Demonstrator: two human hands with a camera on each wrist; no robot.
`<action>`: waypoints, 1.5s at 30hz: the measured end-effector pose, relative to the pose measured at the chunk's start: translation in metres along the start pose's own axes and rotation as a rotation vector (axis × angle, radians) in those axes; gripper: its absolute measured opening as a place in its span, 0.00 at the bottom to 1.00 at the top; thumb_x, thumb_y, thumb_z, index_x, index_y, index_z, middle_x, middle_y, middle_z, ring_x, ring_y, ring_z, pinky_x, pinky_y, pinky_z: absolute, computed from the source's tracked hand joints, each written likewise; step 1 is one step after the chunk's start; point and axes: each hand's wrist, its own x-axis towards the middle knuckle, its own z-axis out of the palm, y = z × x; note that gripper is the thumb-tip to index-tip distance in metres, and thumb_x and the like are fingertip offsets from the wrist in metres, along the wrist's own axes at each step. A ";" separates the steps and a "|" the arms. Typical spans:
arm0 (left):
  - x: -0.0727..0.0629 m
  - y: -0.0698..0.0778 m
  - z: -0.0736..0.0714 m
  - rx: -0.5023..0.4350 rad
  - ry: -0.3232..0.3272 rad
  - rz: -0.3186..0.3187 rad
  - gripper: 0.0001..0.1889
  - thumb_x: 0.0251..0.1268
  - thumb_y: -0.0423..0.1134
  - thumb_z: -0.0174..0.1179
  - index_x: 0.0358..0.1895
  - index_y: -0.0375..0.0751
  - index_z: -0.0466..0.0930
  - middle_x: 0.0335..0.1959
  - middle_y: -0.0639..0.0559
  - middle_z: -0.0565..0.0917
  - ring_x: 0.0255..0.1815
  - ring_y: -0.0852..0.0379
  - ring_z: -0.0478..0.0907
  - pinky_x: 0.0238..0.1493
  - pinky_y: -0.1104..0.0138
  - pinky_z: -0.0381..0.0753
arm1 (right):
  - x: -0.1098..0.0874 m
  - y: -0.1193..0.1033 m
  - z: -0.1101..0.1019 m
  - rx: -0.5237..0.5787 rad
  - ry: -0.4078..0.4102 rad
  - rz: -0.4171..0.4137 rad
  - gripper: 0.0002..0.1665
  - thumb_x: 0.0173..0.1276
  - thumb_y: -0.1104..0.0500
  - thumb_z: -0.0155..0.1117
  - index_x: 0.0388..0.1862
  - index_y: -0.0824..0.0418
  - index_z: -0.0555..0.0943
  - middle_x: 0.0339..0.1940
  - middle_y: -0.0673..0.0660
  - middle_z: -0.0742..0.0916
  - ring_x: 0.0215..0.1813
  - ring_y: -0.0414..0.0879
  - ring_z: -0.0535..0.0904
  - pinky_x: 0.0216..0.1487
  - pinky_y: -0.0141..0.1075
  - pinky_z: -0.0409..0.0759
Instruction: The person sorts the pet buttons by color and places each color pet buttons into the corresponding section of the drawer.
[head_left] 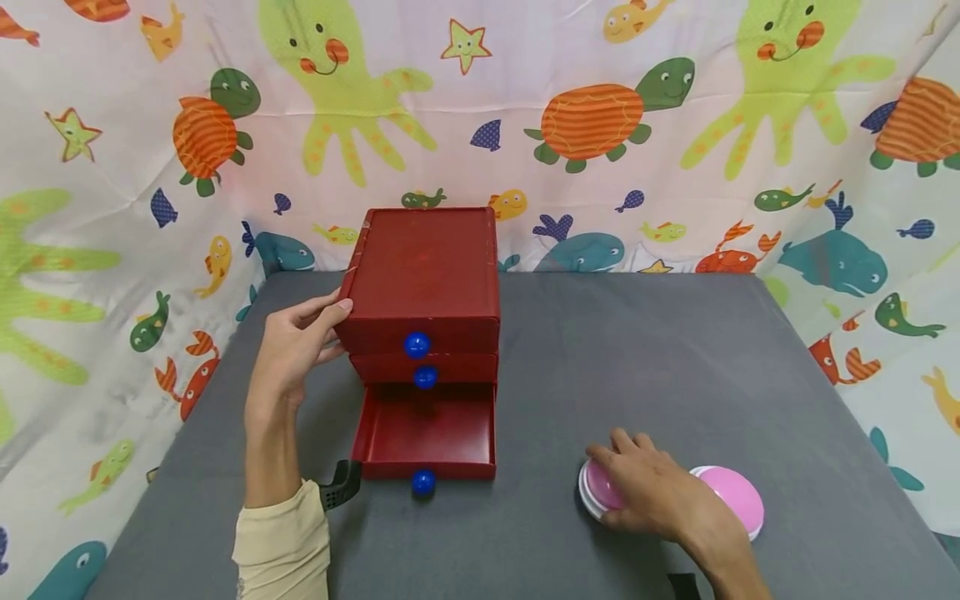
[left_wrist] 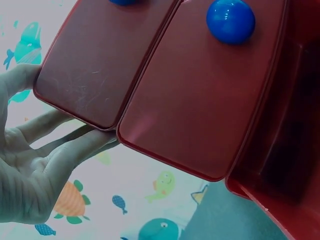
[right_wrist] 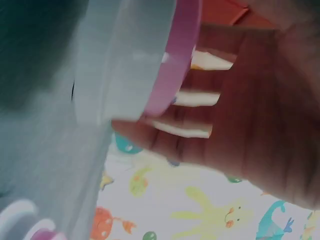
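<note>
A red drawer box (head_left: 423,267) with blue round knobs stands left of centre. Its bottom drawer (head_left: 431,433) is pulled out, and no contents show in it; the two drawers above are closed. My left hand (head_left: 296,346) rests against the box's upper left side, thumb at the top front corner and fingers fairly straight along the side (left_wrist: 45,150). On the right, my right hand (head_left: 652,483) grips a round white disc with a pink top (head_left: 602,485), fingers and thumb around its rim (right_wrist: 125,60). Whether it touches the table cannot be told.
A second pink-topped white disc (head_left: 731,496) lies just right of my right hand. The grey table (head_left: 622,358) is bordered by a curtain (head_left: 465,125) printed with sea animals, at the back and both sides. A black wrist strap part (head_left: 341,485) sits near the open drawer.
</note>
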 end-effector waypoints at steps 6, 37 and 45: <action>0.002 0.001 0.000 -0.001 0.004 -0.021 0.34 0.73 0.60 0.61 0.77 0.48 0.72 0.74 0.40 0.76 0.49 0.65 0.87 0.52 0.68 0.88 | 0.014 -0.029 -0.026 0.176 -0.113 -0.168 0.46 0.50 0.47 0.85 0.68 0.38 0.74 0.56 0.47 0.81 0.59 0.46 0.73 0.42 0.34 0.85; -0.001 0.000 0.002 -0.004 0.034 0.016 0.32 0.75 0.58 0.60 0.75 0.45 0.74 0.69 0.40 0.79 0.46 0.69 0.86 0.47 0.72 0.89 | 0.137 -0.185 0.029 -0.290 0.379 -0.336 0.35 0.69 0.37 0.70 0.68 0.52 0.81 0.51 0.56 0.88 0.46 0.48 0.82 0.51 0.35 0.85; 0.001 -0.002 0.003 0.007 0.028 0.008 0.32 0.76 0.57 0.59 0.75 0.46 0.74 0.71 0.40 0.77 0.47 0.67 0.85 0.48 0.72 0.89 | 0.159 -0.197 0.040 -0.192 0.256 -0.225 0.25 0.69 0.39 0.71 0.54 0.54 0.87 0.42 0.55 0.87 0.43 0.50 0.81 0.47 0.39 0.82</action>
